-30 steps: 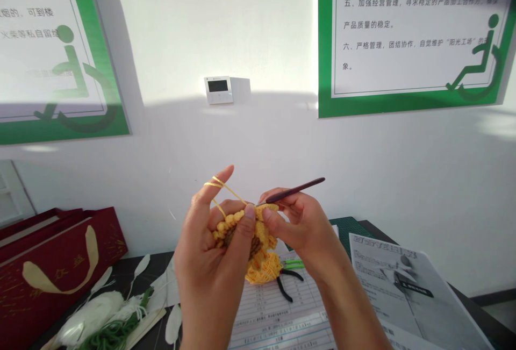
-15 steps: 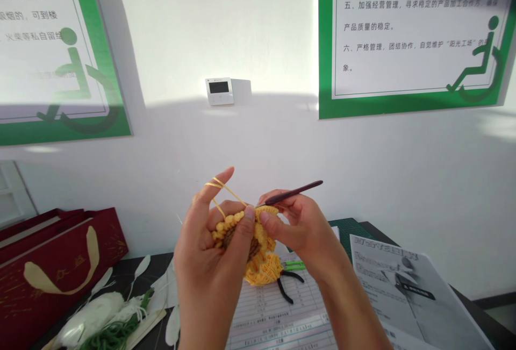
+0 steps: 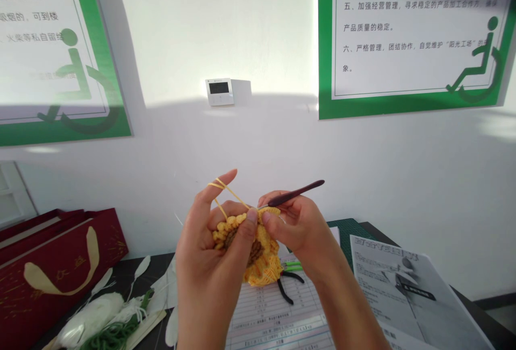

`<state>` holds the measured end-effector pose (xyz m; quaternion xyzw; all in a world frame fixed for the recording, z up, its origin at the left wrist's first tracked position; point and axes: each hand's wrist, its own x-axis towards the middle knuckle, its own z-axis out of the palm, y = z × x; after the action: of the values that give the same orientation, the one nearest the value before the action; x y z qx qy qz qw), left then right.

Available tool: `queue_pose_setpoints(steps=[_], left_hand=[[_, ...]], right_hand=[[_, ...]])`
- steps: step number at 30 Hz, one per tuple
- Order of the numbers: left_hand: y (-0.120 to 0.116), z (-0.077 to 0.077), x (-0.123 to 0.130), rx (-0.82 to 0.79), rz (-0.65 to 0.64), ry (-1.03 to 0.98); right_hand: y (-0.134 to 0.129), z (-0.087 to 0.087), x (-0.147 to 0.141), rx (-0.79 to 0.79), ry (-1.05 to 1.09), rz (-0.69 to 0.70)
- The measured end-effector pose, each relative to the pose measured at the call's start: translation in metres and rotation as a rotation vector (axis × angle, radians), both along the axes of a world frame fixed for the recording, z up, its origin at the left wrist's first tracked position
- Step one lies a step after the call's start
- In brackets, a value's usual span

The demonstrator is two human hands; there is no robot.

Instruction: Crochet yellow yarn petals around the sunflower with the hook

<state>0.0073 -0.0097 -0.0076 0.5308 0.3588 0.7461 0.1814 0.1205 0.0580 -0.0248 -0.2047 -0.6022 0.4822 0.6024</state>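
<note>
My left hand (image 3: 217, 242) grips a yellow crochet piece (image 3: 266, 242) with a brown centre, its thumb pressed on the near face. Yellow yarn (image 3: 230, 190) loops over the raised left index finger and runs down to the upper edge of the piece. In my right hand (image 3: 296, 226) is a crochet hook (image 3: 296, 193) with a dark red handle that points up to the right. The hook's metal tip meets the yarn beside the left thumb. The right thumb also touches the piece's edge. Left fingers behind the crochet work are partly hidden.
Printed sheets (image 3: 278, 320) lie under my hands, with black-handled pliers (image 3: 287, 288) on them. More printed paper (image 3: 407, 291) and a green cutting mat (image 3: 355, 229) are at right. At left stand a dark red gift bag (image 3: 60, 275) and green yarn (image 3: 110, 334).
Both hands and the crochet piece have shifted very slightly to the right. A bit more of the hook's metal shaft shows near the left thumb.
</note>
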Motion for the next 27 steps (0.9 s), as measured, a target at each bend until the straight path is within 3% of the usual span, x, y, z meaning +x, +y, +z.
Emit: queue_pose_setpoints(steps=[7, 15, 27], left_hand=[[-0.0027, 0.0038, 0.0024, -0.056, -0.061, -0.086], [-0.0035, 0.0038, 0.0009, -0.061, -0.040, -0.062], [-0.0057, 0.0068, -0.0028, -0.079, -0.104, -0.064]], right_hand=[[-0.0006, 0.0030, -0.0009, -0.053, 0.006, 0.054], [-0.0037, 0.0054, 0.0008, 0.085, 0.043, 0.156], [-0.0074, 0.0056, -0.0070, 0.121, 0.232, 0.002]])
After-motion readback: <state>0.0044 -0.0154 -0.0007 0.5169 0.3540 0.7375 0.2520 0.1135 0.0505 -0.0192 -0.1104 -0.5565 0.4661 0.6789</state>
